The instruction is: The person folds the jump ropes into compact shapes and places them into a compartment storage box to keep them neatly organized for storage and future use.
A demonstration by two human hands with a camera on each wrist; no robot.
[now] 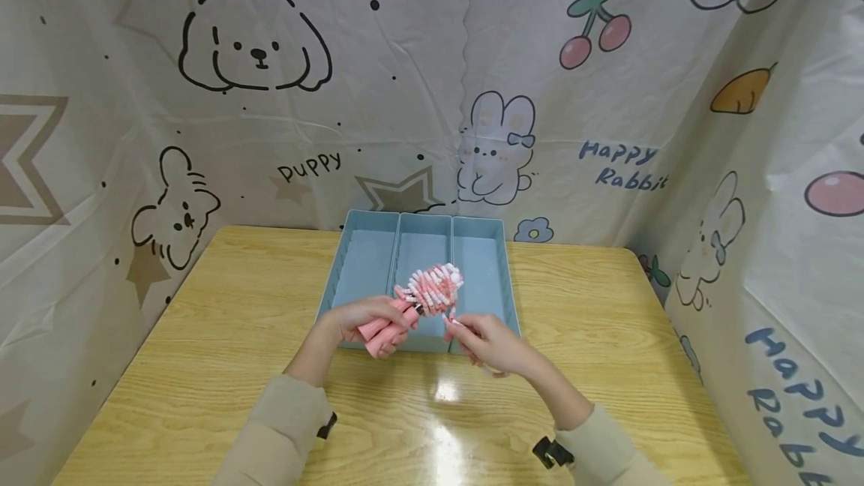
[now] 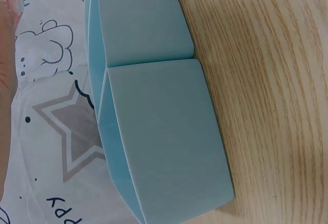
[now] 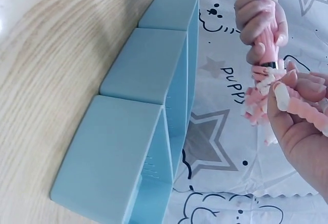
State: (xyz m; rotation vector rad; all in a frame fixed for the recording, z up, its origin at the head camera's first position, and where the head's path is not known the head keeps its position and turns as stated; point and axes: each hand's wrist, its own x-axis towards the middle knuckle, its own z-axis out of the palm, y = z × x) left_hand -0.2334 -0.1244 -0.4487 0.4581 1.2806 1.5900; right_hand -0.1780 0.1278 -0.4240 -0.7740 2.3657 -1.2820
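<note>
Rope is bunched above the blue tray; my left hand grips both pink handles, my right hand pinches a strand near the tray's front edge (light, even tension probably keeps the coils snug)

Your head view is evenly and moderately bright, but white glare streaks the near middle of the table, and soft shade dims the cloth's right-hand corner. Fine detail on the rope looks soft. Your right wrist view washes out at upper left, with faint shadow beside the tray.
</note>
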